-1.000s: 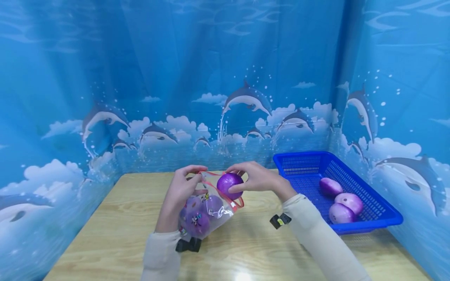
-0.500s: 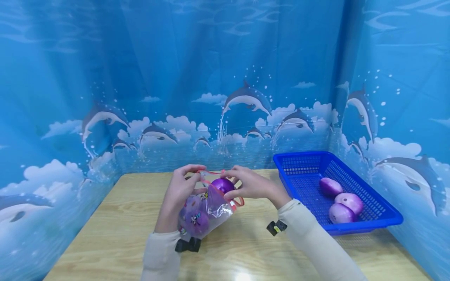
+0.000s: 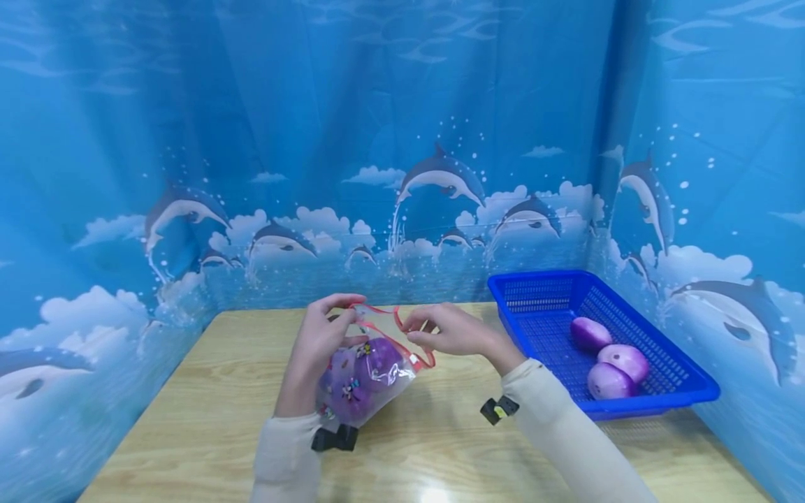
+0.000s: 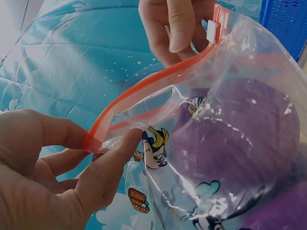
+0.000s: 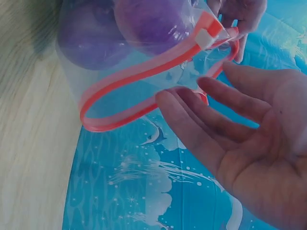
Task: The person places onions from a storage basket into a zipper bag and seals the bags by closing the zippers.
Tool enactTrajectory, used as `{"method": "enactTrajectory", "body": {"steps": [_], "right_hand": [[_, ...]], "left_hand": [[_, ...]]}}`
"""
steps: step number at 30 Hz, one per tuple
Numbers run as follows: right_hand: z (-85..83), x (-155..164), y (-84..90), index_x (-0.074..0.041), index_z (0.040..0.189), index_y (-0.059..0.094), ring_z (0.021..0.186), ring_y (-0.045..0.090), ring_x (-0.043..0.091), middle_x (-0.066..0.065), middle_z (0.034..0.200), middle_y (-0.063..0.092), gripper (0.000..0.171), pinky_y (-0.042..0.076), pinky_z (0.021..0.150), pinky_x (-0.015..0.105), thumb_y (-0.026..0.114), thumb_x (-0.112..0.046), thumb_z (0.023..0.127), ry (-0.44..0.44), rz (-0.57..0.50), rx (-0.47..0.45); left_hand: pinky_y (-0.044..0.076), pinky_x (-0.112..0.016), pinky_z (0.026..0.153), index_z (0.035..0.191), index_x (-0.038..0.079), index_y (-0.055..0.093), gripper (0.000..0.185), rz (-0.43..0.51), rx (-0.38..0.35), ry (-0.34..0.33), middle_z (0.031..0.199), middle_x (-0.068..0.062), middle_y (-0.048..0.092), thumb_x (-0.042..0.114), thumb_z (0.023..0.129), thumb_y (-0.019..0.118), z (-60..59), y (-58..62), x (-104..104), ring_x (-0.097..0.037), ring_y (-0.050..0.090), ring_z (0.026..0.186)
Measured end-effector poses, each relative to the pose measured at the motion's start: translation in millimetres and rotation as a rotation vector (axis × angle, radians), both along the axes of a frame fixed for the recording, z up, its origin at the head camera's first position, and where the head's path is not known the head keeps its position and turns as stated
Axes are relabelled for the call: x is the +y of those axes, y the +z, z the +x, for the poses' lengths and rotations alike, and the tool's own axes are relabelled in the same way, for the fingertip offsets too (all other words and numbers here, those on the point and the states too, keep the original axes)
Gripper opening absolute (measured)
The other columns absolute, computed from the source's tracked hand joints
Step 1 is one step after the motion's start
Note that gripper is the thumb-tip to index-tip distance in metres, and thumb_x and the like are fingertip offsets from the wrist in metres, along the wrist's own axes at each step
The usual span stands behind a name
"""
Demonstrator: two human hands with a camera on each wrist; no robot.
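A clear zip bag (image 3: 367, 374) with cartoon prints and a red zip rim (image 3: 402, 328) stands on the wooden table (image 3: 207, 419), with purple onions (image 3: 376, 358) inside it. My left hand (image 3: 336, 328) pinches the left end of the rim (image 4: 93, 141) between thumb and fingers. My right hand (image 3: 437, 332) is empty, its fingers (image 5: 192, 120) straight and loosely spread at the bag's open mouth, next to the rim (image 5: 139, 76). In the left wrist view a big purple onion (image 4: 235, 139) fills the bag. A white slider (image 5: 205, 37) sits on the zip.
A blue plastic basket (image 3: 666, 370) stands at the table's right side with three purple onions (image 3: 613, 360) in it. Blue dolphin-print curtains (image 3: 440, 181) close off the back and both sides. The table's left half (image 3: 189, 391) is bare wood.
My right hand lowered the purple onion it held into the bag's mouth and let go. That onion now lies inside the bag. The left hand kept its pinch.
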State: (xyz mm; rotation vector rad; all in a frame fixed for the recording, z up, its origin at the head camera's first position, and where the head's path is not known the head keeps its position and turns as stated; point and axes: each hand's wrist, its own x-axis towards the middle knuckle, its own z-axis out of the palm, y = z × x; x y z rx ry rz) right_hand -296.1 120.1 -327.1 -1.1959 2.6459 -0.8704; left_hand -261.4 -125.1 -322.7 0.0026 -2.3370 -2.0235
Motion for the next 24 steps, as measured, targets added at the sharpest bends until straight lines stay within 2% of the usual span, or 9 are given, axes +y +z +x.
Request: {"method": "enactTrajectory", "body": {"steps": [4,8,15,24], "right_hand": [[-2.4,-3,-2.3,-0.002,0.117,0.073,0.092,0.074,0.022,0.012,0.104,0.077,0.032,0.064,0.083,0.027,0.048,-0.021,0.11,0.076,-0.015,-0.092],[-5.1,-7,-6.9,0.0,0.114,0.073,0.095,0.076,0.021,0.014,0.107,0.078,0.044,0.065,0.088,0.031,0.036,-0.023,0.113,0.112,-0.064,-0.212],[-4.8,-15,-9.2,0.009,0.128,0.065,0.107,0.074,0.03,0.025,0.122,0.072,0.065,0.063,0.093,0.032,0.021,-0.035,0.114,0.097,-0.13,-0.352],[-5.7,-20,-12.4,0.004,0.147,0.051,0.126,0.065,0.037,0.026,0.14,0.063,0.064,0.06,0.104,0.042,0.014,-0.038,0.114,0.094,-0.139,-0.439]], "left_hand": [[0.068,-0.036,0.081,0.133,0.007,0.066,0.034,-0.001,0.006,-0.002,0.134,-0.02,0.05,0.005,0.103,0.049,0.1,-0.1,0,-0.03,0.062,0.108],[0.068,-0.036,0.08,0.133,0.007,0.066,0.034,-0.002,0.008,-0.004,0.133,-0.02,0.049,0.006,0.104,0.049,0.5,-0.2,0,-0.029,0.062,0.108],[0.068,-0.036,0.08,0.132,0.007,0.067,0.033,0.006,0.012,-0.011,0.134,-0.02,0.05,0.006,0.104,0.05,0.0,0.7,0,-0.031,0.064,0.108],[0.067,-0.036,0.08,0.131,0.008,0.067,0.032,0.008,0.007,-0.012,0.136,-0.022,0.049,0.007,0.105,0.05,-0.8,0.2,0,-0.035,0.064,0.111]]}}
